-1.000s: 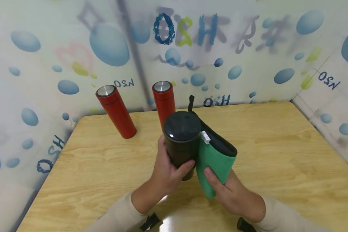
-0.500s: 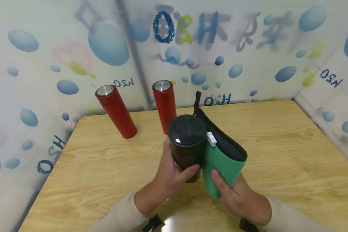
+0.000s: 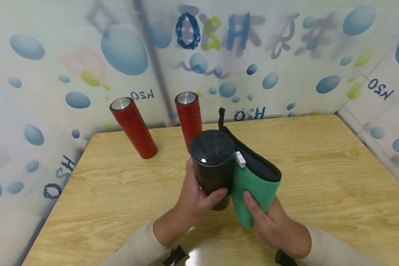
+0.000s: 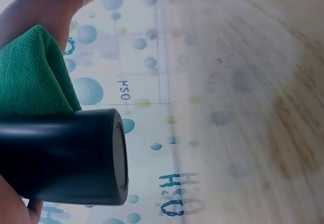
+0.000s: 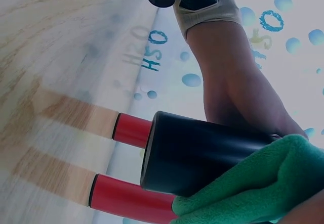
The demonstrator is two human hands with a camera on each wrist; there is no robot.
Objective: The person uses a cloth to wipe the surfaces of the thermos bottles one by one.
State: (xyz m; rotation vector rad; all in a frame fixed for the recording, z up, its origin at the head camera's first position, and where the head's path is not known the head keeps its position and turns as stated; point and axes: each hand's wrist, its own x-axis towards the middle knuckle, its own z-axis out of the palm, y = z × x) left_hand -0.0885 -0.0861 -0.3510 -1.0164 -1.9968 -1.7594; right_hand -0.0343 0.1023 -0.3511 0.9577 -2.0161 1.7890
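In the head view my left hand (image 3: 194, 203) grips a dark bottle (image 3: 216, 179) with a glossy black lid, thumb across its front. It is held up over the table, its base visible in the left wrist view. My right hand (image 3: 274, 225) holds a folded green cloth (image 3: 257, 190), thumb on its near face. A black border, a black loop and a small white label show on the cloth. The cloth lies against the right side of the bottle (image 4: 61, 158). Fuzzy pile shows on the cloth (image 5: 268, 183) in the right wrist view, where it overlaps the bottle.
Two red bottles with silver-topped lids stand at the back of the wooden table (image 3: 319, 177): one red bottle (image 3: 134, 129) to the left, another red bottle (image 3: 190, 122) behind the dark bottle. A patterned wall (image 3: 286, 55) rises behind the table.
Both hands, the dark bottle and the cloth shifted right, then slightly back left over the last half second. Both grips stay the same, and the red bottles remain in place.
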